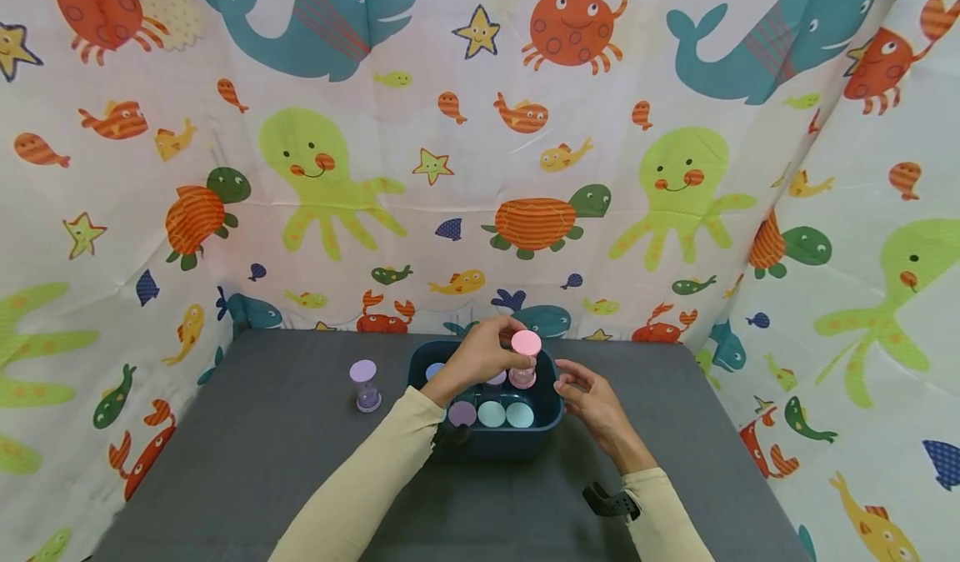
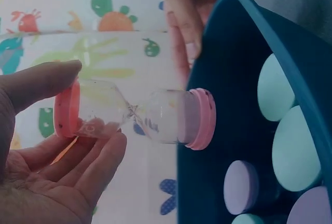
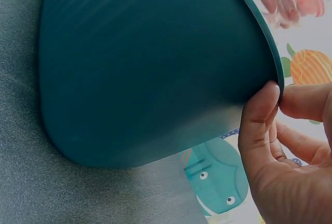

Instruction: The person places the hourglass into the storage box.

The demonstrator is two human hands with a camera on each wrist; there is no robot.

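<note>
My left hand (image 1: 480,355) holds a pink-capped sand timer (image 1: 527,343) over the right part of a dark teal bin (image 1: 495,444). In the left wrist view, thumb and fingers grip one pink cap, and the clear glass narrows to a waist in the middle. My right hand (image 1: 600,410) pinches the bin's right rim between thumb and fingers, seen closely in the right wrist view. Inside the bin stand several sand timers, among them mint-capped ones (image 1: 491,414), a purple-capped one (image 1: 462,413) and a blue-capped one (image 1: 433,371). My left forearm hides part of the bin's left side.
A purple-capped sand timer (image 1: 365,385) stands upright on the grey table (image 1: 300,429), left of the bin. Behind the table and at its sides hangs a white curtain (image 1: 450,245) printed with sea animals. A black band (image 1: 611,502) circles my right wrist.
</note>
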